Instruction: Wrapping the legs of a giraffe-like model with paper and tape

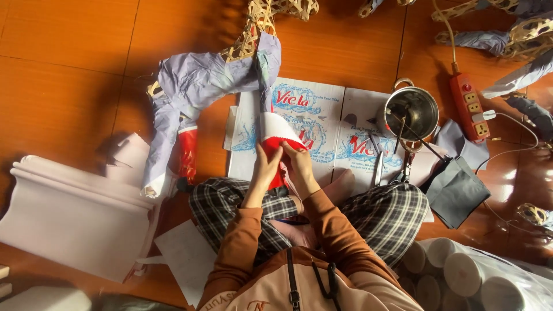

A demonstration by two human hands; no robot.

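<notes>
Both hands pinching one red-and-white paper piece [275, 138], curved and matte, above flattened printed cardboard [322, 109]: left hand [266, 167] and right hand [298, 161] closed on its lower red edge. Nearby, woven bamboo frame [253, 29] wrapped in crinkled grey paper. Shiny steel pot [411, 112] holding a stick. Rolled white paper [75, 213] alongside.

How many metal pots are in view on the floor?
1. The metal pot stands on the flattened cardboard, right of the hands and beside the red power strip.
</notes>
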